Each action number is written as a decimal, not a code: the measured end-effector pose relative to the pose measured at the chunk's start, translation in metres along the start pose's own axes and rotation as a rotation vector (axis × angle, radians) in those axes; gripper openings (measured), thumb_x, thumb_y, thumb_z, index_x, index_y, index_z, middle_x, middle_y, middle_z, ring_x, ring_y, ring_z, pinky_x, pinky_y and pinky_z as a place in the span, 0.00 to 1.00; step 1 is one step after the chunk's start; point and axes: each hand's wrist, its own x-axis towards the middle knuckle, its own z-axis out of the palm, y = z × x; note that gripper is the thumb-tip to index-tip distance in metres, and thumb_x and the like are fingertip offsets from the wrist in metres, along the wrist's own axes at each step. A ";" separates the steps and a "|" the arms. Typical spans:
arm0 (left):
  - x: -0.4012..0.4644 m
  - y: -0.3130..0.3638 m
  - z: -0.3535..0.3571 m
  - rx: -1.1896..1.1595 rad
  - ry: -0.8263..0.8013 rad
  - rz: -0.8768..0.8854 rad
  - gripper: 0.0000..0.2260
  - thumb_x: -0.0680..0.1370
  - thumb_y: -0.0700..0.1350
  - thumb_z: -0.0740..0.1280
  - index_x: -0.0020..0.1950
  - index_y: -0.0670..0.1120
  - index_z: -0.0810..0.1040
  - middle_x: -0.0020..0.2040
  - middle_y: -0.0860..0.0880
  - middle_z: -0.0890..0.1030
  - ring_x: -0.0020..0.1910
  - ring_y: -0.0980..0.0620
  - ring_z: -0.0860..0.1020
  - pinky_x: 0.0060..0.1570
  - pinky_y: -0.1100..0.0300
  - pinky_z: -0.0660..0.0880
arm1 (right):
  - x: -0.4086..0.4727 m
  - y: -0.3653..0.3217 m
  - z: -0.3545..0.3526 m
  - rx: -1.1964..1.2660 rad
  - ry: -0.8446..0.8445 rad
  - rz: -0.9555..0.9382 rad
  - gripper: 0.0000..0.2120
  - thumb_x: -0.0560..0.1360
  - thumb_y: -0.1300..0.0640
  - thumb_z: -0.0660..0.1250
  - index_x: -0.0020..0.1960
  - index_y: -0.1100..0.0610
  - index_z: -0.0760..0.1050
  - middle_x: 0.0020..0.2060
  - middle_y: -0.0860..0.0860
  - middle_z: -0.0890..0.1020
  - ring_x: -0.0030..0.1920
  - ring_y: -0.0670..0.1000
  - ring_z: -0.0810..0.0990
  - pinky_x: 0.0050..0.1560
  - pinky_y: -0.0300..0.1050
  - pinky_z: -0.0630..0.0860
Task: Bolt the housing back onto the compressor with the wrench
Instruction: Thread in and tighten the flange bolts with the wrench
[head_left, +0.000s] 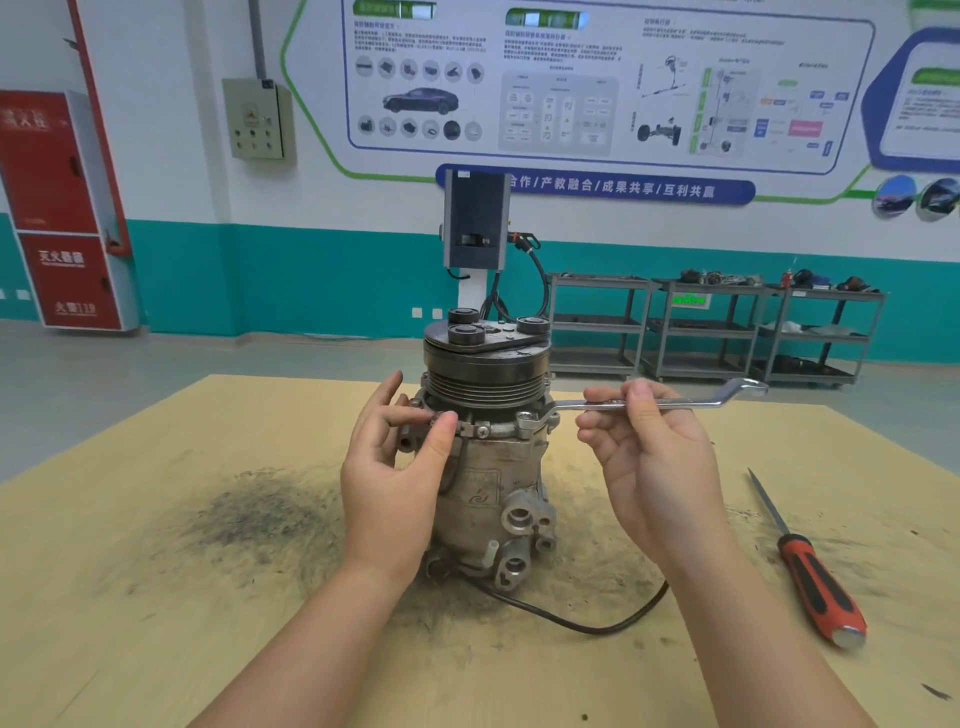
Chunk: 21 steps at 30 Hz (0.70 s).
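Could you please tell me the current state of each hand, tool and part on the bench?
compressor: upright on the table, pulley end up.
wrench: level, ring end seated on a bolt at the compressor's flange.
right hand: pinches the wrench shaft.
left hand: fingertips pinch at a fastener on the flange's left side.
screwdriver: lying flat on the table, untouched.
black cable: trailing loose from the compressor's base.

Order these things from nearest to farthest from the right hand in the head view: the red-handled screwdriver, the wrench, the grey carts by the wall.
1. The wrench: held in the right hand, its ring end on a bolt of the compressor.
2. The red-handled screwdriver: lying on the table to the right of that hand.
3. The grey carts: far behind, against the wall.
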 end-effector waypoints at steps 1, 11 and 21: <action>0.000 0.000 0.000 -0.013 0.005 0.000 0.03 0.69 0.55 0.72 0.39 0.58 0.81 0.67 0.66 0.74 0.67 0.58 0.75 0.67 0.53 0.73 | -0.001 0.002 0.001 -0.003 0.014 -0.024 0.07 0.82 0.60 0.55 0.48 0.60 0.69 0.36 0.53 0.84 0.32 0.49 0.80 0.36 0.39 0.79; 0.000 -0.008 0.002 -0.025 0.026 0.045 0.05 0.75 0.47 0.71 0.40 0.55 0.84 0.66 0.62 0.76 0.67 0.61 0.75 0.63 0.61 0.72 | -0.032 0.028 0.017 -0.307 0.117 -0.577 0.12 0.80 0.57 0.61 0.46 0.42 0.76 0.41 0.52 0.83 0.37 0.53 0.82 0.42 0.45 0.79; -0.002 -0.009 0.003 0.006 0.007 0.005 0.03 0.76 0.47 0.71 0.45 0.55 0.84 0.67 0.62 0.76 0.67 0.61 0.74 0.67 0.48 0.73 | -0.042 0.040 0.024 -0.658 -0.105 -0.824 0.09 0.82 0.51 0.59 0.52 0.54 0.75 0.46 0.46 0.79 0.51 0.47 0.79 0.54 0.39 0.73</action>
